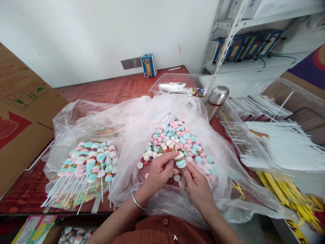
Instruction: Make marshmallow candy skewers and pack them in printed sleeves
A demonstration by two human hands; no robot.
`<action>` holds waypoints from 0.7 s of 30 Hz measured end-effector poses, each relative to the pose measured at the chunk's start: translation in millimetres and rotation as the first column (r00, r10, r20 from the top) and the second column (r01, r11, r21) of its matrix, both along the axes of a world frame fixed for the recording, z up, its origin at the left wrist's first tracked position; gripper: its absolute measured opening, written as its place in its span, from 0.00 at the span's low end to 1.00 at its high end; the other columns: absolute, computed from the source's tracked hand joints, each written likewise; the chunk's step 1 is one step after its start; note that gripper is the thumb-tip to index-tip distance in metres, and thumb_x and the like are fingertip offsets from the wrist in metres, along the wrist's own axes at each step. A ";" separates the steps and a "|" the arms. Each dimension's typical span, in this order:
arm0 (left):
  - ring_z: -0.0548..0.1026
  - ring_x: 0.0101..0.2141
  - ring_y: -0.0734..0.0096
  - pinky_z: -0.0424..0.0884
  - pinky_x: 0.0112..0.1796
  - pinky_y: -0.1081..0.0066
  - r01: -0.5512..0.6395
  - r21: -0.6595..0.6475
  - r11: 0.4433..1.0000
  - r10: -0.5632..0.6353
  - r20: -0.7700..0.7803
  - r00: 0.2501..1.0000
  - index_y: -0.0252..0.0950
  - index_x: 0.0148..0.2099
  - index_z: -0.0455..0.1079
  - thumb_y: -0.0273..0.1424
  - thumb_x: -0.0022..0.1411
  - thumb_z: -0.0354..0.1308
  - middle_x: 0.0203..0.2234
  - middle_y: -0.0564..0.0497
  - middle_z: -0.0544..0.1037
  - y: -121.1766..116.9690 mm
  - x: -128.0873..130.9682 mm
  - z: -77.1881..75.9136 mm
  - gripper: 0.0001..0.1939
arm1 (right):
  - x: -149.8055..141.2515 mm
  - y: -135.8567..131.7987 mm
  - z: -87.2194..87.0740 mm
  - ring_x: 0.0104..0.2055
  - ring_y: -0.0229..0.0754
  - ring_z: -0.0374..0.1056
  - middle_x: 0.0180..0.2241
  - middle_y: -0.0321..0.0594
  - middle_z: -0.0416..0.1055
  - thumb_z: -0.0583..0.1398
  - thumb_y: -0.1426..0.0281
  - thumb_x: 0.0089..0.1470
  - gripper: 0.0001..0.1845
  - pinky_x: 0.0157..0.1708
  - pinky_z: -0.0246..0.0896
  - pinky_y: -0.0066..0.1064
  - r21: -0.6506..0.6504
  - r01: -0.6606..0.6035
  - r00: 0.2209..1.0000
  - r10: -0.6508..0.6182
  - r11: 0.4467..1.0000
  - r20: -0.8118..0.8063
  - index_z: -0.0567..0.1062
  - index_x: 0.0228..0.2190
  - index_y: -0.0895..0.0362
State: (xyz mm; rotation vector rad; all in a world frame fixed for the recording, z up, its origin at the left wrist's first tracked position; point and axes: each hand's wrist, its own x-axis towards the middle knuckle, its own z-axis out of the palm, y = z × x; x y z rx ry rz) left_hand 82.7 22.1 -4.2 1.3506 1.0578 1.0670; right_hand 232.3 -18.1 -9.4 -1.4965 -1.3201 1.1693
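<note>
Over an open clear plastic bag [132,122], both hands meet at a small candy skewer [181,163] of stacked white and pale blue pieces. A thin white tip pokes out at its top. My left hand [160,171], with a bangle at the wrist, pinches the white piece at the upper end. Lower down, my right hand [196,183] grips the skewer between thumb and fingers; its lower stick is hidden. Beneath them lie loose pink, white and blue candies [175,137], with red and green ring pieces among them. Left of the bag rest several candy skewers [90,162] on white sticks.
A steel flask [216,101] stands behind the bag beside a clear tray [162,79] of wrapped sticks. Right is a bin holding white sticks [284,139], with yellow ties [291,196] below. A cardboard box [22,88] borders the left; a blue device [149,65] sits by the wall.
</note>
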 end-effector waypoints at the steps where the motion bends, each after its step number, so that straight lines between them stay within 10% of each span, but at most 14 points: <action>1: 0.78 0.41 0.66 0.75 0.42 0.66 -0.015 -0.008 1.000 0.015 0.012 1.000 0.42 0.54 0.72 0.34 0.64 0.55 0.52 0.46 0.75 -0.4 -5.5 0.7 0.17 | 2.1 1.6 -3.5 0.22 0.38 0.58 0.20 0.31 0.61 0.52 0.58 0.62 0.16 0.23 0.51 0.27 -0.023 -0.001 1.000 0.001 1.000 -0.020 0.71 0.29 0.55; 6: 0.77 0.44 0.65 0.73 0.47 0.62 -0.081 -0.232 0.969 0.153 0.308 0.939 0.42 0.59 0.65 0.40 0.62 0.58 0.54 0.44 0.73 -2.2 -18.2 7.2 0.24 | -0.5 -0.5 0.0 0.24 0.38 0.59 0.20 0.32 0.62 0.55 0.59 0.61 0.19 0.26 0.53 0.27 0.044 -0.024 0.992 0.019 0.999 0.125 0.69 0.22 0.55; 10: 0.76 0.34 0.71 0.74 0.38 0.68 -0.008 -0.430 0.903 0.264 0.539 0.800 0.36 0.46 0.69 0.42 0.61 0.59 0.36 0.48 0.76 -6.5 -5.2 14.6 0.17 | -18.4 -17.6 11.2 0.36 0.43 0.69 0.32 0.41 0.73 0.50 0.69 0.63 0.14 0.36 0.60 0.29 0.168 -0.207 0.938 0.148 0.964 0.312 0.73 0.31 0.55; 17: 0.57 0.17 0.85 0.59 0.19 0.80 -0.129 -0.568 0.813 0.513 0.592 0.622 0.36 0.30 0.57 0.40 0.61 0.60 0.20 0.60 0.59 -17.8 6.0 16.3 0.17 | -39.6 -44.0 -7.9 0.18 0.40 0.68 0.18 0.39 0.72 0.50 0.75 0.61 0.13 0.19 0.45 0.30 0.215 -0.367 0.691 0.110 0.905 0.714 0.72 0.28 0.56; 21: 0.55 0.17 0.85 0.59 0.20 0.80 -0.104 -0.572 0.813 0.511 0.618 0.597 0.36 0.29 0.57 0.39 0.61 0.60 0.20 0.60 0.59 -24.6 5.7 15.8 0.17 | -50.3 -41.4 -12.3 0.19 0.39 0.70 0.21 0.41 0.75 0.49 0.78 0.60 0.13 0.19 0.48 0.29 0.299 -0.391 0.688 0.061 0.870 0.724 0.72 0.32 0.59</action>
